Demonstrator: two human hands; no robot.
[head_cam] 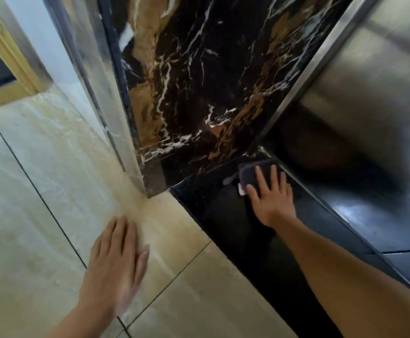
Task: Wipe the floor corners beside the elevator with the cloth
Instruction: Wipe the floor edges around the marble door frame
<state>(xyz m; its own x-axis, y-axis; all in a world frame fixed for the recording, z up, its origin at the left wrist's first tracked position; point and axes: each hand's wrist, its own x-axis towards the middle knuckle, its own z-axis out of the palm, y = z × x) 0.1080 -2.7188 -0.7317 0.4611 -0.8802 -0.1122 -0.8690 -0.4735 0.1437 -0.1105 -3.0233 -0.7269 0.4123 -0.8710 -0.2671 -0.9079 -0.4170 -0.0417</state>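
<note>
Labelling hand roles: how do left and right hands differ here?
The left hand lies on beige floor tile with nothing under it; the right hand presses a dark cloth on the black threshold. Left sits nearer the camera, right reaches into the corner. Both are flat, palm down.

no readable text, labels, brands or numbers anywhere in view. small pale tag on the cloth (254,173) edge, too blurred to read.

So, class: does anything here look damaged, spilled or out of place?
Nothing stands out. The right hand presses a dark cloth flat into the black floor corner; the left hand lies flat on the beige tile.
</note>
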